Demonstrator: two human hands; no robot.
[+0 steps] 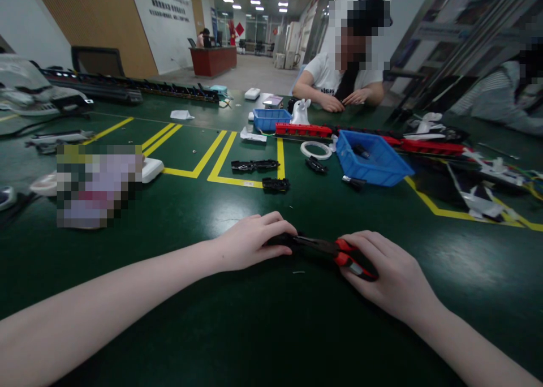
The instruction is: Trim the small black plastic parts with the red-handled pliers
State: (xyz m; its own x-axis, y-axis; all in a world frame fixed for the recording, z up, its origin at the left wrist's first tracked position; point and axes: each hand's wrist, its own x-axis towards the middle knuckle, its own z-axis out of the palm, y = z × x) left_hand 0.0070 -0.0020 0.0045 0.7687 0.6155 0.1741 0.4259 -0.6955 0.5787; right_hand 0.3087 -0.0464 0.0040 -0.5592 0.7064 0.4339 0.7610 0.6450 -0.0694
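Both of my hands rest on the green table (254, 330) near its front. My right hand (388, 274) is closed round the red-and-black handles of a pair of pliers (335, 251), whose jaws point left. My left hand (254, 241) has its fingers curled over a small black part (283, 240) at the jaws' tip. Most of that part is hidden under the fingers. A tiny metal bit (298, 272) lies on the table just below the pliers.
Black plastic parts (254, 165) (275, 185) lie inside yellow floor-tape lines ahead. A blue bin (373, 159) stands to the right, a smaller blue bin (270, 119) and a long red part (303, 130) farther back. Another person (339, 81) sits across the table; a second person (509, 93) at far right.
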